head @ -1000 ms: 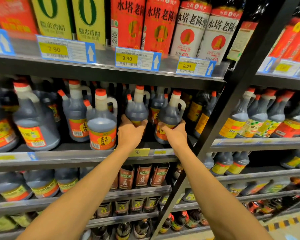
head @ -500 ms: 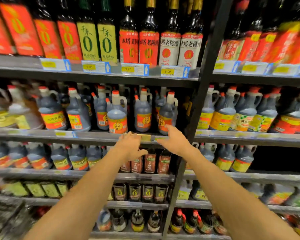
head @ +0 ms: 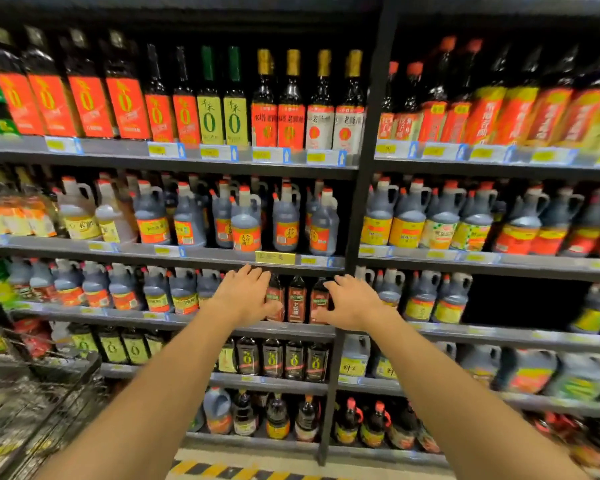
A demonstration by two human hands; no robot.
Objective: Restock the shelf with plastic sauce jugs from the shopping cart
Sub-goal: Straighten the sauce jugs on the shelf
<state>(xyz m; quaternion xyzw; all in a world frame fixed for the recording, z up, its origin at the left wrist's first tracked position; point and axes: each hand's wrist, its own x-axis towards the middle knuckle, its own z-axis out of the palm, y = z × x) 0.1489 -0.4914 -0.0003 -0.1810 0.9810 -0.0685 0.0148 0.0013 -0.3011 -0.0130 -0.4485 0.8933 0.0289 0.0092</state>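
Along the front edge of the shelf (head: 187, 252), jugs (head: 246, 223) stand in rows, so some stocking looks done. Both hands, left (head: 245, 296) and right (head: 352, 301), hang empty below it, fingers apart; the cart (head: 39, 393) sits lower left, its contents blurred.

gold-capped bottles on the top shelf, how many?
4. They stand side by side on the top shelf left of the black upright: two with red labels, then two with white labels. Any rows behind them are hidden.
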